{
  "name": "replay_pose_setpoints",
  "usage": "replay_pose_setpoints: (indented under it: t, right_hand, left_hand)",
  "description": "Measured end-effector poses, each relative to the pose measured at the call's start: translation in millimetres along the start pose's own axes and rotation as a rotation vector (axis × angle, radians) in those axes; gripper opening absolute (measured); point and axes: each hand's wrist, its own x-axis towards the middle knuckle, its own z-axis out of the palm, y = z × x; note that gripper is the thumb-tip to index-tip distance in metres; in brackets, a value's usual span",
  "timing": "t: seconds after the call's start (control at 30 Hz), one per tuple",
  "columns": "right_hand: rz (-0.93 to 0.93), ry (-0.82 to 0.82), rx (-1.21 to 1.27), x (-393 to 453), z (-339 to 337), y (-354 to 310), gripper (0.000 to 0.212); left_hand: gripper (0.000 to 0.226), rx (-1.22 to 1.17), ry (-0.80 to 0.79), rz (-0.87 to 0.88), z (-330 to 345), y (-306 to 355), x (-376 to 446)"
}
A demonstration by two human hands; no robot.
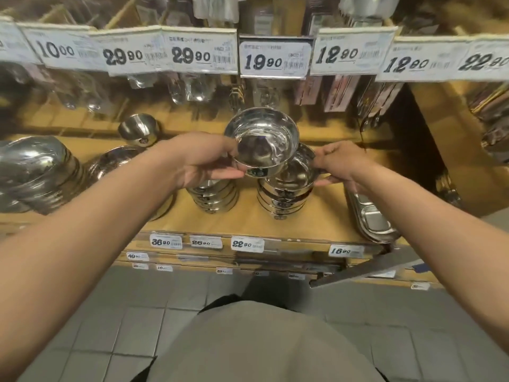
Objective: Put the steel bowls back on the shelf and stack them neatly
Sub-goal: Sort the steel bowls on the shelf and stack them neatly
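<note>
The left hand [203, 164] pinches a tilted steel bowl [263, 143] just above the right-hand stack [283, 194], which the right hand [340, 165] grips at its top rim; a skewed drop could jam the bowl or topple that stack.

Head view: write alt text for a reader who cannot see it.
A person's left hand holds a steel bowl, tilted, above a stack of bowls on a wooden shelf, while the right hand grips the stack's top bowl. A second stack stands just left, a steel tray right, and price tags hang above.
</note>
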Motion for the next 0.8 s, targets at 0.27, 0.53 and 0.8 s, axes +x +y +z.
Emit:
replay_pose_setpoints:
  t: [0.27, 0.53, 0.8]
  right_hand:
    - [-0.04, -0.032, 0.051, 2.3, 1.6, 8.0, 0.012]
    - [-0.085, -0.031, 0.036, 4.6, -0.4, 13.1, 0.024]
    - [-0.083, -0.062, 0.094, 4.0, -1.7, 15.7, 0.029]
  left_hand:
    - [0.017, -0.044, 0.068, 0.002, 21.2, -18.9, 2.4]
    - [0.018, -0.051, 0.116, 0.019, 39.5, -22.4, -1.6]
    - [0.016, -0.007, 0.11, 0.0, 54.6, -22.9, 10.8]
